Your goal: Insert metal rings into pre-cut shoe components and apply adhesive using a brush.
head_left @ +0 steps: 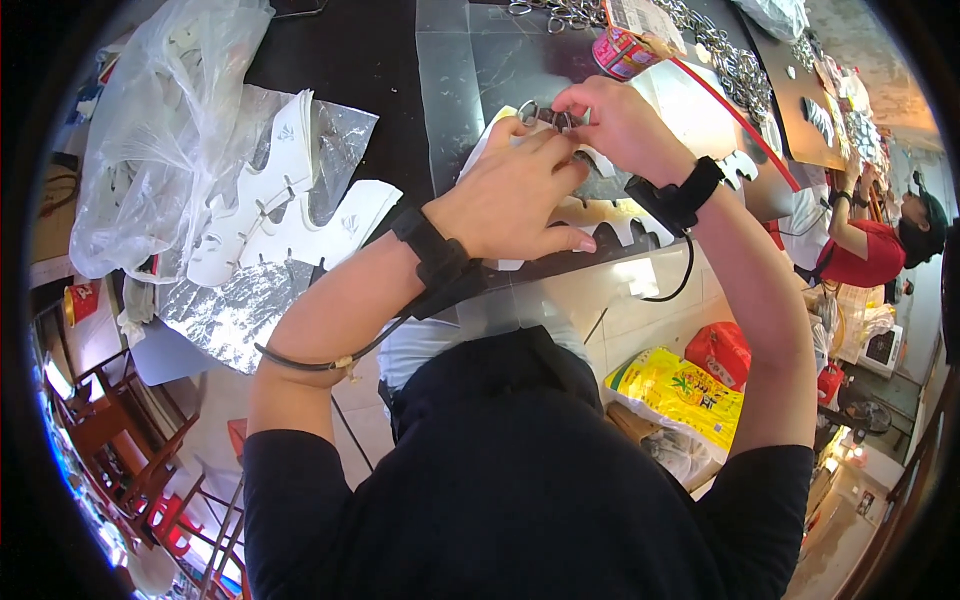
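My left hand lies palm down over a white shaped card on the table, its fingers stretched and its thumb apart. Just beyond its fingertips is a small metal piece with ring handles, which looks like small scissors. My right hand reaches in from the right, its fingertips pinched on that metal piece; the grip itself is partly hidden. Beside and below my hands, more cards with a scalloped edge lie near the table's front edge. A black band wraps each of my wrists.
Left on the table are white cards and a clear plastic bag. Behind my hands stand a pink tub and a heap of metal ring-handled pieces. A red strip slants right. Another person in red works at far right.
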A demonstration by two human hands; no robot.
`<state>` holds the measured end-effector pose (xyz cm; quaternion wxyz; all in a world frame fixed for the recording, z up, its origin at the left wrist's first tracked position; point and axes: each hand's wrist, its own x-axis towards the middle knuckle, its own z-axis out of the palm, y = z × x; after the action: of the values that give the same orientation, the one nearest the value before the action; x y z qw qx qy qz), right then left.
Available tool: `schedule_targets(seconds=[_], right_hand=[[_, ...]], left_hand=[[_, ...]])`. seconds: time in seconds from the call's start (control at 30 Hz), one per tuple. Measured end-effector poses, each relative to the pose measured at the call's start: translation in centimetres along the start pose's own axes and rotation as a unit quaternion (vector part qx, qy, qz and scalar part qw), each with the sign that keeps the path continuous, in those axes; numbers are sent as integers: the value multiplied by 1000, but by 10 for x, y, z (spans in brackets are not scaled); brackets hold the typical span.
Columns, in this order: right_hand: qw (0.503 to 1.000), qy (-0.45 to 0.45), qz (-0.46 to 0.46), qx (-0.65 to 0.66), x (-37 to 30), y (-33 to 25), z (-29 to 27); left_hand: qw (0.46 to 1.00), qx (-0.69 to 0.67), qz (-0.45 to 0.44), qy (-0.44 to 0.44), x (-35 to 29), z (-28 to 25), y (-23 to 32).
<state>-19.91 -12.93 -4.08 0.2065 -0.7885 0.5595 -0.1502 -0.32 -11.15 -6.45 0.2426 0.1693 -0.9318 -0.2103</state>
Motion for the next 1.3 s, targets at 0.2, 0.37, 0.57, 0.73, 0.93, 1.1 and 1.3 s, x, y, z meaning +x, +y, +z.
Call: schedule_targets(seconds=[0.2,0.37,0.57,0.73,0.93,1.1,1.3], right_hand=[[1000,2,-6,-22,-1,3,5],[1000,6,1,-15,0,0,6],[1000,13,14,4,2,-1,8],[1000,12,1,-8,2,-2,9],[1000,20,-13,3,2,-8,9],[1000,17,8,-11,3,-5,7],[996,61,-32,-49,-3,-4,5]], left_hand=[[1000,-7,-3,-6,1,0,0],[1000,-8,-7,-6,0,-1,1],[1000,-3,-6,1,-1,0,1],[1000,1,-4,-3,-1,-1,2],[1000,-4,-6,-17,-1,-2,2],[1000,2,0,-7,4,-2,0],[1000,-21,0,-21,6,-7,7]])
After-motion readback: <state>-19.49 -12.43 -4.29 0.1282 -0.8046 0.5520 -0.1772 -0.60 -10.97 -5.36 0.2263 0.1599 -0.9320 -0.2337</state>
